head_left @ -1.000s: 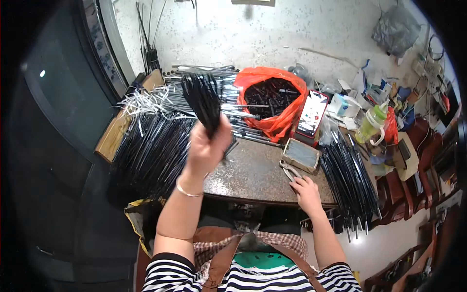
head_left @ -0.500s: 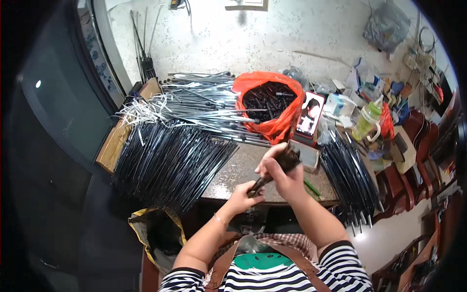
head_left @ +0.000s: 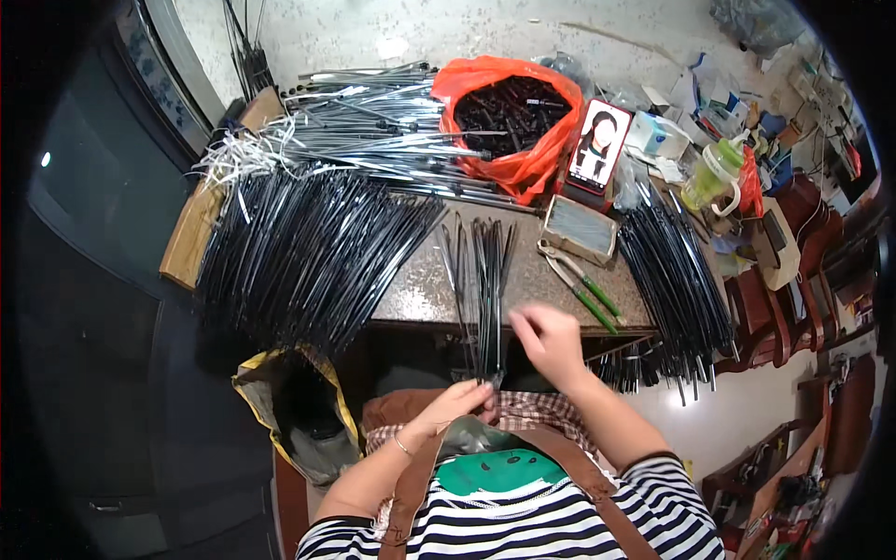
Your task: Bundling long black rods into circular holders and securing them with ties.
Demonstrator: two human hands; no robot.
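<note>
Head view: the left hand (head_left: 459, 403) pinches the near ends of a small bundle of thin black rods (head_left: 481, 285), fingers closed around them at the table's front edge, just above the lap. The right hand (head_left: 549, 342) hovers just beside the bundle with fingers half curled — it seems to hold nothing, though its fingertips are blurred and I cannot tell whether a single rod sits between them. The rods fan out away from the body across the stone table top (head_left: 420, 289), their far ends spread and loose.

To do this well, the left-hand pinch should stay firm and low so the near ends sit flush, while the right hand gathers the splayed far ends without crossing them — a loose grip would let the thin rods slide out of line.

Green-handled pliers (head_left: 581, 287) lie just right of the bundle, and a small grey box (head_left: 579, 229) sits beyond them. A big heap of black rods (head_left: 299, 252) covers the left of the table, a silver-grey heap (head_left: 373, 121) lies behind it, and another black pile (head_left: 677, 271) hangs off the right. An orange bag (head_left: 509, 112) of dark small parts stands at the back, with a phone (head_left: 600, 145) propped beside it.
</note>
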